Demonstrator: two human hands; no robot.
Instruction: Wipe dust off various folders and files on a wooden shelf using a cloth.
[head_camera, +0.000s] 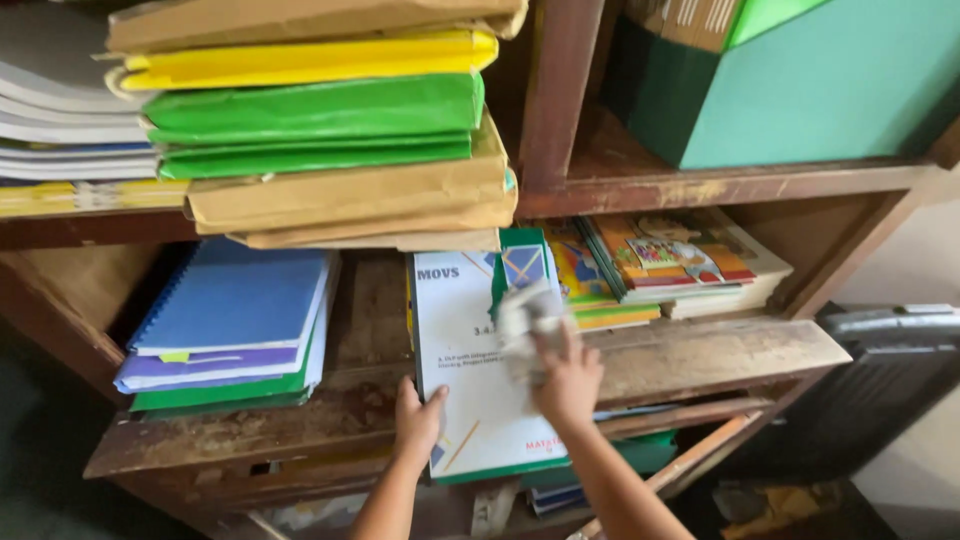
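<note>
On the middle shelf: a white-covered booklet (478, 370) lies flat on the worn wooden shelf (720, 350), its near end jutting past the front edge.
Left hand (416, 420): fingers curled round the booklet's near-left edge, thumb on top of the cover; a closed grip on the booklet.
Right hand (568, 385): lies over the right part of the cover, fingers closed on a crumpled pale cloth (530, 320) pressed to the booklet; the cloth is blurred.
Under the booklet: a green cover (505, 468) shows along its lower edge.
Left of it, same shelf: stack of spiral-bound notebooks (235, 320), blue on top, purple and green beneath, apart from the booklet.
Right of it: colourful picture books (660, 265) piled toward the back.
Shelf above: heap of brown envelopes with yellow and green folders (315, 120) overhanging the booklet; pale paper stacks (60, 110) at far left.
Upper right compartment: teal box (800, 90).
Lower right: dark case (880, 380) beside the shelving.
</note>
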